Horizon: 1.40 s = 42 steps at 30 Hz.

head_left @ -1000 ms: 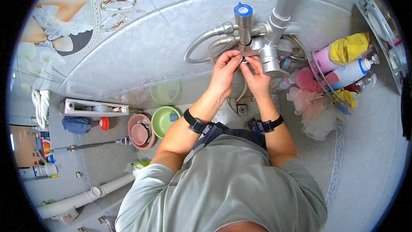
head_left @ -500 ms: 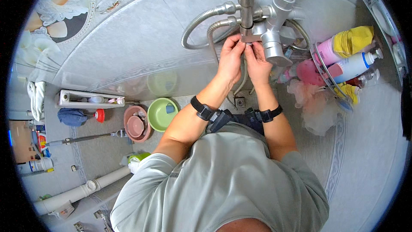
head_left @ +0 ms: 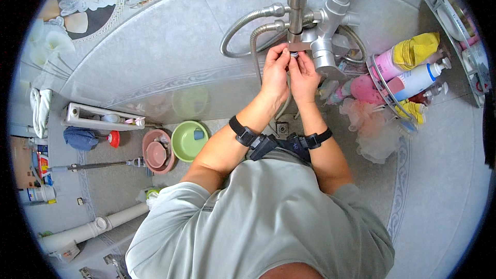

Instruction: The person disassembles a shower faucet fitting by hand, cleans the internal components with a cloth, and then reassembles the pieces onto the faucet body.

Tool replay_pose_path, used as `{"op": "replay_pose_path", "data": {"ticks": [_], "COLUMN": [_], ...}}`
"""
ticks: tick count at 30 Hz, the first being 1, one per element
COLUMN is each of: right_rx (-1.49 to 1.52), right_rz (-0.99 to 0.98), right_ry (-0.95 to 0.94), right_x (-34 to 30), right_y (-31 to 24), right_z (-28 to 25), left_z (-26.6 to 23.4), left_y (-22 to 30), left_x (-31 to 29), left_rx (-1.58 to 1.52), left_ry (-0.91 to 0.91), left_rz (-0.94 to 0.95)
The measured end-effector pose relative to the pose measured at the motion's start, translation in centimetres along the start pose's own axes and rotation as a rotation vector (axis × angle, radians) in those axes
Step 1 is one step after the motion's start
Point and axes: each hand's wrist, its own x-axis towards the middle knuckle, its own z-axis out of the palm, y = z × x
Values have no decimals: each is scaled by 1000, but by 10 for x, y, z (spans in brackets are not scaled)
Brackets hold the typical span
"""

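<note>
A chrome angle valve (head_left: 296, 13) with a blue cap stands upright against the tiled wall, above a flat metal bracket (head_left: 299, 46). Right under it, my left hand (head_left: 275, 75) and my right hand (head_left: 305, 77) meet with thumbs and fingertips pinched around a small silver fitting (head_left: 294, 55). My fingers cover most of that piece. A pale hose (head_left: 285, 104) runs down behind and between my wrists; whether it joins the fitting is hidden. Braided metal hoses (head_left: 227, 36) loop out left of the valve, and a thick chrome mixer body (head_left: 326, 46) sits close to my right fingers.
At right, a wire corner rack (head_left: 383, 80) holds bottles, with a pink mesh bath puff (head_left: 380, 139) hanging below. Lower left are a green basin (head_left: 178, 142), a pink basin (head_left: 149, 137), a mop pole (head_left: 106, 165) and a white pipe (head_left: 121, 218). A floor drain (head_left: 281, 128) lies beyond my waist.
The whole view has shifted slightly. Both hands stay pinched beneath the valve; the right fingers have moved a little, and more of the silver fitting shows between the fingertips.
</note>
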Motion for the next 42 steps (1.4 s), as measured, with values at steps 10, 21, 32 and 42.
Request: {"op": "replay_pose_path", "data": {"ticks": [10,21,32,42], "right_rx": [-83,57,64,35], "right_rz": [-26,15,3,-57], "right_ry": [-6,-133,-180,-264], "right_x": [4,6,12,20], "right_y": [-1,-12,-8,-7], "right_z": [1,0,-3,-10], "left_z": [1,-19,-28,-24], "left_y": [0,10,21,22], "left_x": [3,10,24,21], "left_rx": [-36,289,363,310], "left_ry": [-3,-133,-224,-219], "left_rz": [-5,133,58,1]}}
